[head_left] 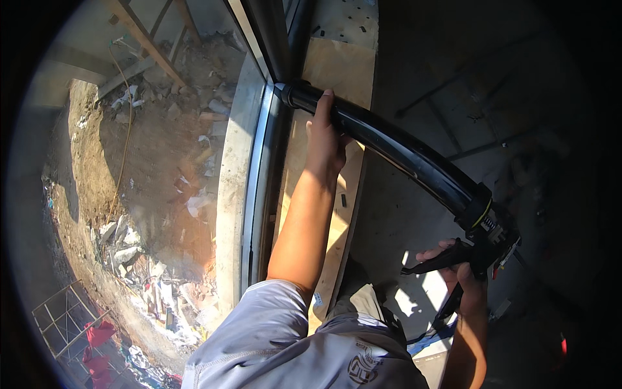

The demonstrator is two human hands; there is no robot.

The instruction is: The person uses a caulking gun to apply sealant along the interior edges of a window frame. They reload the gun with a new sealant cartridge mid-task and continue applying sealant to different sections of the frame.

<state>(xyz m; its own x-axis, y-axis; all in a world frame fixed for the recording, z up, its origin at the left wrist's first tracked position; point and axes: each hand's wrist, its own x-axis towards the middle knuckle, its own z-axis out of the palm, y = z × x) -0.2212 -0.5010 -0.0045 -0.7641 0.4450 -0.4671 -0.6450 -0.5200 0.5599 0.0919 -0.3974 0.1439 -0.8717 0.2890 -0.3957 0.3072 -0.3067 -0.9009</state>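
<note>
Hands clamped on black caulking gun (395, 149), left (324, 139) round barrel, right (453, 262) on half-shadowed trigger

Head camera looks steeply down, close over arms at a window frame (259, 162).

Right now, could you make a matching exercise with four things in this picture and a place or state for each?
Things:
1. left hand
2. right hand
3. caulking gun tip
4. wooden board

Descriptions:
A. lies flat beside the frame
B. grips the handle and trigger
C. steadies the black tube
D. meets the window frame

Pairs: 1-C, 2-B, 3-D, 4-A
</note>
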